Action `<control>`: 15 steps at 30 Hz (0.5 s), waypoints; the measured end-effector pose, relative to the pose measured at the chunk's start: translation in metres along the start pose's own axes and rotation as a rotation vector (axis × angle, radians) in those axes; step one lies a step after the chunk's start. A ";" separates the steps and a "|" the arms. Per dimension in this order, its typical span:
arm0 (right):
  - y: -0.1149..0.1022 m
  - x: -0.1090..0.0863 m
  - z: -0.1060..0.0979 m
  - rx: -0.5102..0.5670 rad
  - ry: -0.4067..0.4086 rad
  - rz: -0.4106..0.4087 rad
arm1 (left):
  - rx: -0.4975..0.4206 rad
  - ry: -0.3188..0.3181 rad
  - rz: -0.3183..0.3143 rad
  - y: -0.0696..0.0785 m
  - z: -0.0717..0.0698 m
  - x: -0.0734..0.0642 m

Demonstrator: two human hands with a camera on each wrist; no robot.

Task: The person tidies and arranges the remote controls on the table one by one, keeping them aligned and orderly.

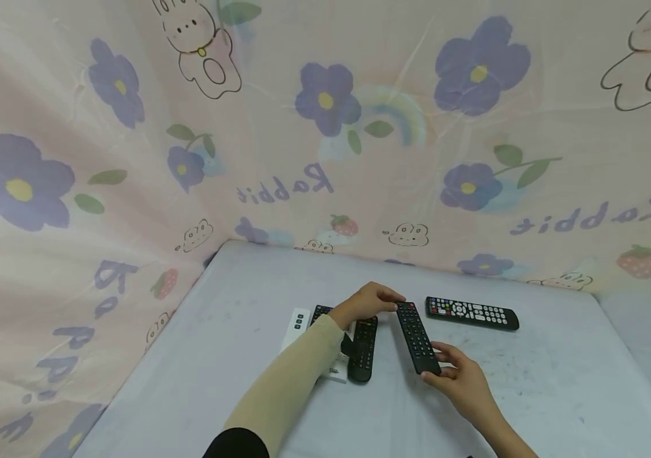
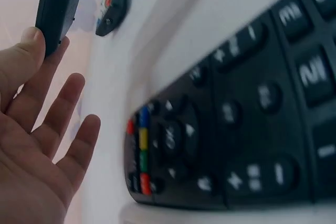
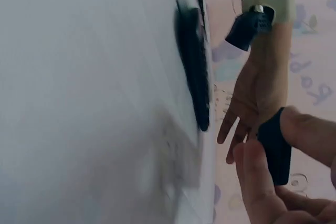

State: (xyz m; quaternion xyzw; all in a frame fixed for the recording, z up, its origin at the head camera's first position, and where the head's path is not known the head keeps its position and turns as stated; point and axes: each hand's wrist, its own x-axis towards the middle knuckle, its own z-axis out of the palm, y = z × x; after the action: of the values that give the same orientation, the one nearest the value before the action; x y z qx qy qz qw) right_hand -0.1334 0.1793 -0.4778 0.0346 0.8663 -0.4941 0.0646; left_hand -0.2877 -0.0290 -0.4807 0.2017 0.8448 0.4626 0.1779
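Both hands hold a black remote control (image 1: 417, 337), tilted and raised above the table. My left hand (image 1: 367, 301) pinches its far end between thumb and fingers; in the left wrist view that hand's other fingers (image 2: 79, 145) stick out loosely. My right hand (image 1: 463, 385) grips the near end, thumb on one side and fingers on the other. Seen from the right wrist, the remote's end (image 3: 275, 148) sits between the right thumb and fingers. Under the left forearm lies another black remote (image 1: 363, 350), whose coloured buttons show large in the left wrist view.
A black remote with white and coloured buttons (image 1: 471, 313) lies crosswise at the right. To the left are a white remote (image 1: 299, 321) and a dark one (image 1: 320, 310), partly covered by the left arm. Printed curtains (image 1: 383, 191) rise behind the white table (image 1: 554, 381).
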 end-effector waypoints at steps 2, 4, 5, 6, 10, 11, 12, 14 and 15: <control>0.000 0.000 0.005 0.005 0.004 0.000 | -0.009 0.003 -0.005 -0.003 0.000 0.000; -0.001 0.001 0.009 0.005 0.013 -0.004 | -0.014 0.002 -0.015 -0.006 -0.001 -0.001; -0.001 0.002 0.011 -0.006 0.019 -0.008 | -0.013 0.001 -0.023 -0.007 -0.001 -0.001; -0.001 0.003 0.013 -0.009 0.024 -0.004 | -0.008 -0.002 -0.032 -0.008 -0.001 -0.001; 0.000 0.007 0.022 -0.041 0.033 0.003 | 0.013 -0.019 -0.062 -0.012 -0.002 0.000; 0.000 0.008 0.025 -0.048 0.035 0.009 | 0.013 -0.023 -0.065 -0.013 -0.002 0.000; 0.000 0.009 0.027 -0.047 0.035 0.015 | 0.017 -0.028 -0.067 -0.013 -0.002 0.000; 0.001 0.010 0.031 -0.060 0.031 0.013 | 0.031 -0.036 -0.066 -0.015 -0.003 0.001; 0.000 0.010 0.033 -0.064 0.029 0.013 | 0.038 -0.042 -0.064 -0.016 -0.004 0.002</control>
State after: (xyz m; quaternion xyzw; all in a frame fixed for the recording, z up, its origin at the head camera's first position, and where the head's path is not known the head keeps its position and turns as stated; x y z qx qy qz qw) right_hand -0.1408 0.1512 -0.4961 0.0451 0.8823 -0.4650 0.0564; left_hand -0.2937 -0.0382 -0.4925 0.1876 0.8556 0.4363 0.2061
